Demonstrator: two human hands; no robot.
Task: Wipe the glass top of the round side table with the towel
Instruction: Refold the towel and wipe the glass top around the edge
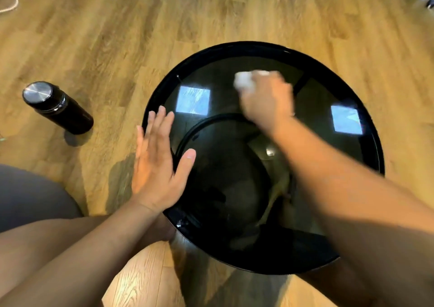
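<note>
Over the round black-rimmed smoked-glass side table (pixel 372 142): two hands.
Right hand (pixel 267 100) (motion-blurred) clutches a crumpled white towel (pixel 244 81) on the far glass; left hand (pixel 155 165) held flat at the left rim, fingers straight, thumb spread.

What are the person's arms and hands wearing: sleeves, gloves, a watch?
No sleeves show anywhere up to the frame edge. The left hand and right hand wear no gloves; neither wrist shows a watch or band. The right hand is blurred, so a ring cannot be ruled out.
</note>
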